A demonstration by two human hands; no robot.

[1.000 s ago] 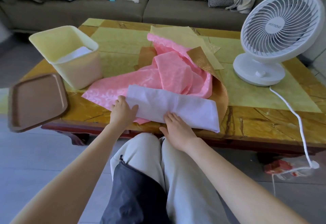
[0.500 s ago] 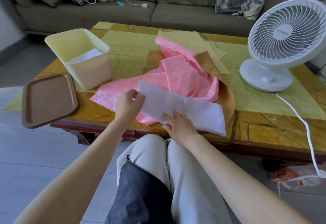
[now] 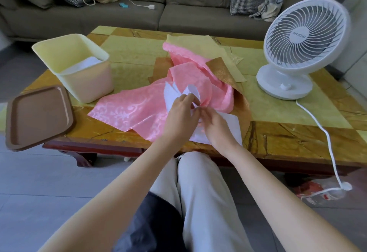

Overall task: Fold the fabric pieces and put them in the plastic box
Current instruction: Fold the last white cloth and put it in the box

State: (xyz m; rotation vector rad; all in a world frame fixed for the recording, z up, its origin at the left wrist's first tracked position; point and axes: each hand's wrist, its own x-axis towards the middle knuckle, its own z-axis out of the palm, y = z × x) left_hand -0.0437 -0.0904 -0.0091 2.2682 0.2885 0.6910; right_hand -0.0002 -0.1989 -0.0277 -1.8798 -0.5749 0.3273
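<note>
Here, left hand and right hand meeting, both pinching white fabric piece mid-fold; next probably calling for flattening crease, then moving into plastic box.

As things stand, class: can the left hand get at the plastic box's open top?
Probably yes. The plastic box stands open, its brown lid lying off to the side, and only flat pink fabric lies between it and the left hand, which is busy holding the white fabric.

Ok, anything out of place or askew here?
The brown lid sticks out well past the table's front-left corner, mostly over the floor, so it looks precarious. The left hand and right hand hold the white fabric; nothing else stands out.
</note>
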